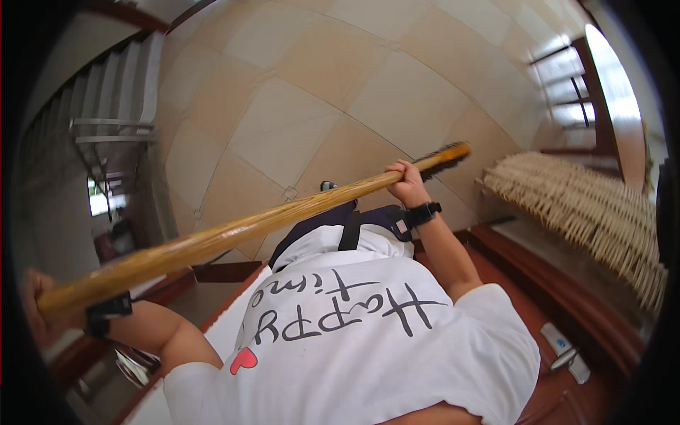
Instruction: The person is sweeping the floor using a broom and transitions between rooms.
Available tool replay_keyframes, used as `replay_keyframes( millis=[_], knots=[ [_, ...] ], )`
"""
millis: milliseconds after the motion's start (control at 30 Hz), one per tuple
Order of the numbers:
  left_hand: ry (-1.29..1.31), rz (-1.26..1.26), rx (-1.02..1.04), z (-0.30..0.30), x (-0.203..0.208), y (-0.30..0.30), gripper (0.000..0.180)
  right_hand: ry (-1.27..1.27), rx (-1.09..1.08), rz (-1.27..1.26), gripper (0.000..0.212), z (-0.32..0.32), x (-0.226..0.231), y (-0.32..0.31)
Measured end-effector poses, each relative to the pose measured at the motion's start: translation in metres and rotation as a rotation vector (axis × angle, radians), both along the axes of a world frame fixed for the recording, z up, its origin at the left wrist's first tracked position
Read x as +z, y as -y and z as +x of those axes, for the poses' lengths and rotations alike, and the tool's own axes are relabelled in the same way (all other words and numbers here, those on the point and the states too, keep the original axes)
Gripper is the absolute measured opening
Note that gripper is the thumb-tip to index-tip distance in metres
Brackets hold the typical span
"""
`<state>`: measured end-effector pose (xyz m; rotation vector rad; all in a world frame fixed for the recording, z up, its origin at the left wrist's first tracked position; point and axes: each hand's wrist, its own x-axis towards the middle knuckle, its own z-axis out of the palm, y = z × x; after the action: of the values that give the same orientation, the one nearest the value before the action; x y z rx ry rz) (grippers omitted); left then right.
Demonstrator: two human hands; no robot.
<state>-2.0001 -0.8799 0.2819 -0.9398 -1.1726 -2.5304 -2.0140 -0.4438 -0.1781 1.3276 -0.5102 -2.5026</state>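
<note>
A long, glossy yellow-brown wooden pole (234,230) slants across my body, its left end lower and nearer in the view. At its right end is an orange-brown head (453,152) with a dark, bristle-like fringe below. My right hand (409,184) is wrapped round the pole just short of that head. Near the left rim, my left hand (41,301) closes round the other end, partly blurred and cut by the dark edge of the picture. Each wrist wears a black strap.
A woven cane seat (581,212) stands at the right. Reddish-brown wood (510,347) lies beside and below me, with a small white object (565,353) on it. Tiled floor (290,120) spreads ahead. Stair steps (117,85) and a metal-framed piece (113,134) are at the left.
</note>
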Motion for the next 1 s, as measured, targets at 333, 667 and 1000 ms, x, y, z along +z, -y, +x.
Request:
replay_keyframes(
  millis=[333, 667, 1000],
  knots=[
    [0.013, 0.117, 0.281, 0.053, -0.044, 0.113, 0.007, -0.118, 0.27, 0.143, 0.03, -0.106, 0.009, 0.072],
    [-0.132, 0.044, 0.781, 0.113, -0.072, 0.193, 0.007, -0.247, 0.646, 0.118, 0.022, -0.2, 0.016, 0.229],
    [-0.148, 0.014, 1.162, 0.155, -0.088, 0.309, 0.006, -0.325, 0.981, 0.199, 0.032, -0.277, 0.003, 0.463]
  ],
)
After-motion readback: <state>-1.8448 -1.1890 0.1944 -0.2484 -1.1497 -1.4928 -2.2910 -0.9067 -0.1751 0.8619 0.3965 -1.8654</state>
